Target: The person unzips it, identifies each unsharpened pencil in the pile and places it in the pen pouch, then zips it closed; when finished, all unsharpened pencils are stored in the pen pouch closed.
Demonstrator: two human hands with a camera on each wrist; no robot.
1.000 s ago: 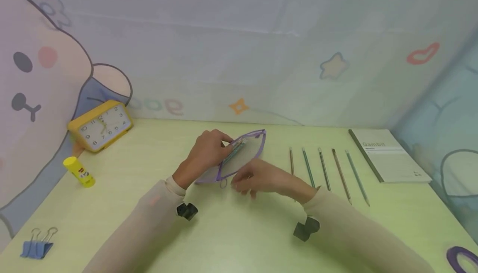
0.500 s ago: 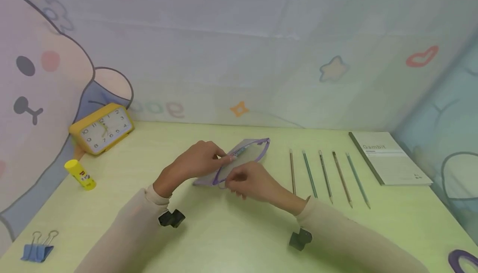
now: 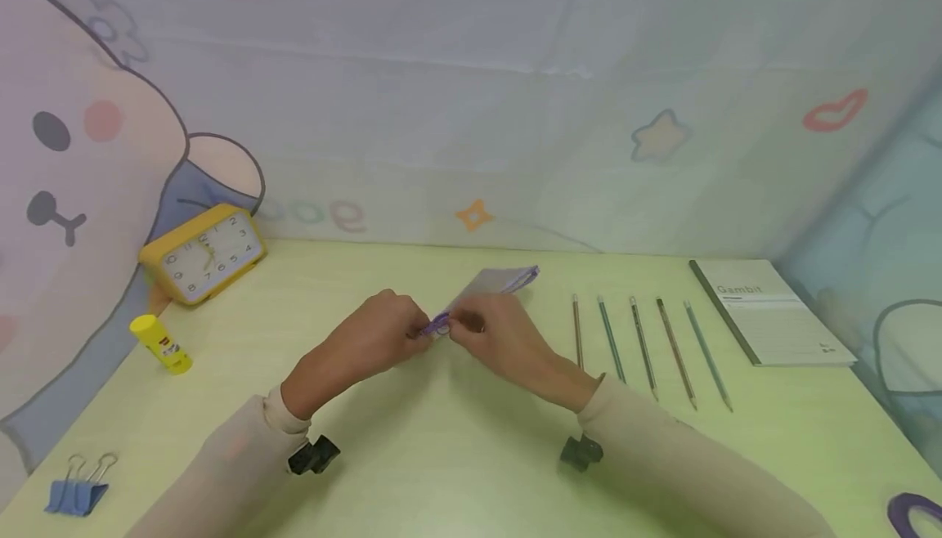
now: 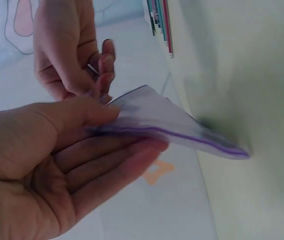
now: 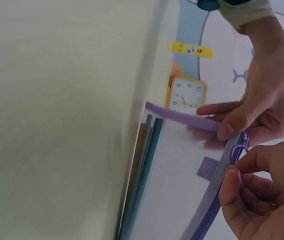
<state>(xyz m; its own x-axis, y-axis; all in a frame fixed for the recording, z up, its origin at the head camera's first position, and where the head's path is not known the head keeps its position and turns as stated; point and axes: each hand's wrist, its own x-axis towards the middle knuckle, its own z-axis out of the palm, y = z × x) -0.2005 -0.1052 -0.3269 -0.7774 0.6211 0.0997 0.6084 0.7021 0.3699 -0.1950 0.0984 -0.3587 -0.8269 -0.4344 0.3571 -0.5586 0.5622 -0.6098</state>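
A translucent zip pouch with purple edging (image 3: 491, 282) is held a little above the table's middle, tilted. My left hand (image 3: 362, 335) pinches its near corner between thumb and fingers; the left wrist view shows the other fingers stretched beneath the purple edge (image 4: 182, 137). With thumb and forefinger, my right hand (image 3: 504, 340) pinches the purple zipper pull ring (image 5: 238, 152) right beside that corner. Through the pouch wall, pencils (image 5: 152, 160) show in the right wrist view. The far part of the zipper is hidden by my right hand in the head view.
Several pencils (image 3: 643, 346) lie in a row to the right, with a notebook (image 3: 773, 309) beyond them. A yellow clock (image 3: 206, 256), glue stick (image 3: 160, 343) and blue binder clip (image 3: 76, 493) stand left. A purple ring (image 3: 912, 513) lies front right.
The pouch mouth, wide open before, has flattened. My left hand has come out of the mouth to the near corner, and my right hand has taken hold of the pull ring.
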